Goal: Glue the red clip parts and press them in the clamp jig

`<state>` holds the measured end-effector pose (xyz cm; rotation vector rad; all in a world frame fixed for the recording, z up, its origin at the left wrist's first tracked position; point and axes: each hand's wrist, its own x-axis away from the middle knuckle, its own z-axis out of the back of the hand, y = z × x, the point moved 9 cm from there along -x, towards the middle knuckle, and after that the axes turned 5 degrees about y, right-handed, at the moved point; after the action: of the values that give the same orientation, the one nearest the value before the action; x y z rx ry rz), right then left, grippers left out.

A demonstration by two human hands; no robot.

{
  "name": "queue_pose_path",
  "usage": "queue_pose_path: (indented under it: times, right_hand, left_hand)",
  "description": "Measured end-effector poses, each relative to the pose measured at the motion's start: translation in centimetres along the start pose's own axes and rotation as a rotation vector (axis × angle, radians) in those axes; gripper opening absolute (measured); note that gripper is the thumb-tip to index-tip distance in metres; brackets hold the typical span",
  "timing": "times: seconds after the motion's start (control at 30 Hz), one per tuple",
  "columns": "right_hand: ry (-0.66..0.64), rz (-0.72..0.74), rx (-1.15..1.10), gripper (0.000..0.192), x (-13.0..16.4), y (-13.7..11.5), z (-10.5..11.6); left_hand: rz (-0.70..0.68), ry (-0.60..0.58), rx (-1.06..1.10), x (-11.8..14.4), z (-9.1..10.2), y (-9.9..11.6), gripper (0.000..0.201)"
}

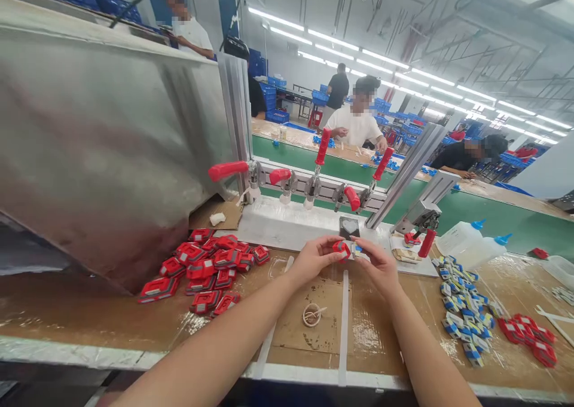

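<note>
My left hand [317, 256] pinches a small red plastic part [341, 250] over the middle of the bench. Close beside it, my right hand [375, 262] grips a small blue and white part [357, 249], much of it hidden by the fingers. The two parts are side by side; whether they touch I cannot tell. Just beyond them is a dark block with a pale heart shape [348, 227], at the base of a metal frame with red-handled toggle clamps [321, 147]. Nearer to me stands a small round cup [311, 315] with a thin stick across it.
Red and grey parts [204, 269] lie heaped at left beside a large metal panel [103, 132]. At right are blue, white and yellow parts [466, 305], more red parts [529, 335] and two blue-capped bottles [461, 238]. A person in white [356, 123] works across the green divider.
</note>
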<state>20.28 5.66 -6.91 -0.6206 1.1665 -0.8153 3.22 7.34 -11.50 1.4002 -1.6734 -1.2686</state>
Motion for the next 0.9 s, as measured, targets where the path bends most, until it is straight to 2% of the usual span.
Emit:
queue_pose_path:
  times: [0.13,0.3,0.43,0.57,0.67,0.77,0.83,0.9]
  right_hand:
    - [-0.111,0.184,0.150,0.038,0.6,-1.9,-0.3]
    - [-0.250,0.375,0.242,0.046,0.8,-4.0,-1.3]
    - [-0.289,0.395,0.296,0.045,0.9,-3.1,-1.8]
    - [-0.251,0.410,0.297,0.044,0.8,-1.9,-2.1]
    - [-0.224,0.362,0.272,0.059,0.8,-0.8,-2.6]
    - [-0.130,0.217,0.228,0.071,0.7,0.5,-2.3]
    - [-0.037,0.042,0.162,0.063,0.6,1.9,-1.5]
    - [0.025,-0.138,0.022,0.058,0.5,3.4,-1.0]
  left_hand:
    - [0.051,-0.074,-0.018,-0.2,-0.6,-0.7,0.056]
    - [0.088,-0.112,-0.043,0.0,-1.0,-0.8,0.050]
    - [0.122,-0.085,-0.071,0.1,-0.6,-1.2,0.053]
    - [0.145,0.039,-0.066,0.1,0.0,-1.7,0.058]
    - [0.200,0.137,-0.056,0.0,-0.1,-2.2,0.065]
    - [0.265,0.130,-0.103,-0.6,-1.0,-2.5,0.071]
    - [0.226,0.094,-0.234,-1.3,-1.5,-1.6,0.071]
    - [0.091,0.038,-0.427,-2.2,-2.2,0.2,0.068]
